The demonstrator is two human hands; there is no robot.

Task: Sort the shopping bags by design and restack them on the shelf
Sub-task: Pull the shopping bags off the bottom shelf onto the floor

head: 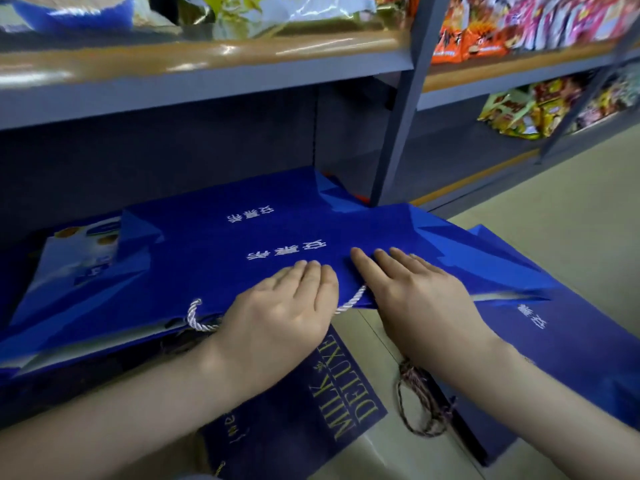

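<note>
Partly hidden rope handle [204, 320], lower bags [79, 258] covered

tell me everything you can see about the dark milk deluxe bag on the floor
The Milk Deluxe bag is dark navy, paper by its look, with gold lettering. It lies flat on the pale floor below the shelf edge, partly covered by the blue bags above and crossed by the left forearm. A dark twisted cord lies just right of it; whether it belongs to this bag is unclear.
</note>
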